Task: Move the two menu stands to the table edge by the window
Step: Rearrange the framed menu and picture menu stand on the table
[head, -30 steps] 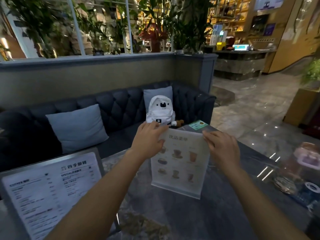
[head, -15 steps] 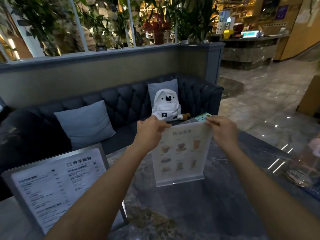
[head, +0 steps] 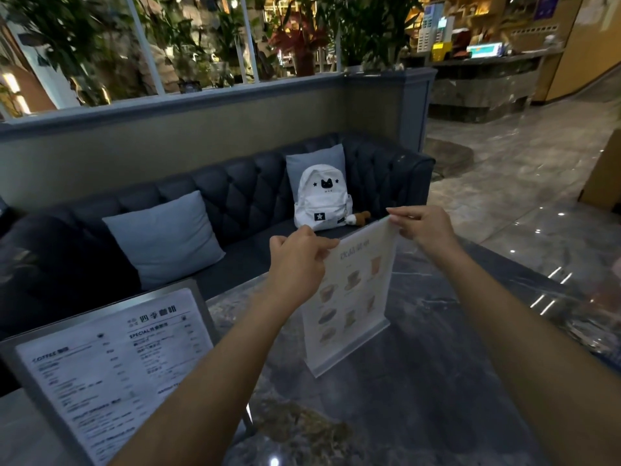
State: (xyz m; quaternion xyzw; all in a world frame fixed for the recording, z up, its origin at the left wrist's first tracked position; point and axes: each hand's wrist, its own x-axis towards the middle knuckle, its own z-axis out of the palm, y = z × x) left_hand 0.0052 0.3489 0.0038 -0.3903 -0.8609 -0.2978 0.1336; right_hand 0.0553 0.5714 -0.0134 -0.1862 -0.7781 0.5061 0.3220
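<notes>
A: Hands first. Left hand (head: pixel 299 255)?
B: Closed in a pinch on the top left corner of the drinks menu stand (head: pixel 349 299). Thumb and fingers are curled over the top edge, knuckles toward the camera.
A: Right hand (head: pixel 421 227)?
B: Same thing, pinching the top right corner. Fingertips (head: pixel 395 215) sit right on the corner, rest of the fingers folded in. Both hands are gripping that one stand.
A: Arm pose?
B: Both forearms reach forward from the bottom of the view, nearly straight, converging on the stand. Right hand sits higher and further away than the left, so the top edge runs slanted.
A: Is the stand on the table (head: pixel 437 381) or lifted?
B: Base looks like it is at the tabletop, near the middle of the dark marble surface. Can't tell for sure if it touches. It stands roughly upright, turned at an angle, printed cups facing the camera.
A: Second one?
B: Coffee menu stand (head: pixel 111 368), bigger, grey frame, at the near left of the table, leaning back. No hand on it, well apart from the drinks one.
A: Beyond the table?
B: Dark sofa (head: pixel 245 196) with a grey cushion (head: pixel 164 238) and a white backpack (head: pixel 321 200); window (head: pixel 188 45) with plants above the low wall behind it.
</notes>
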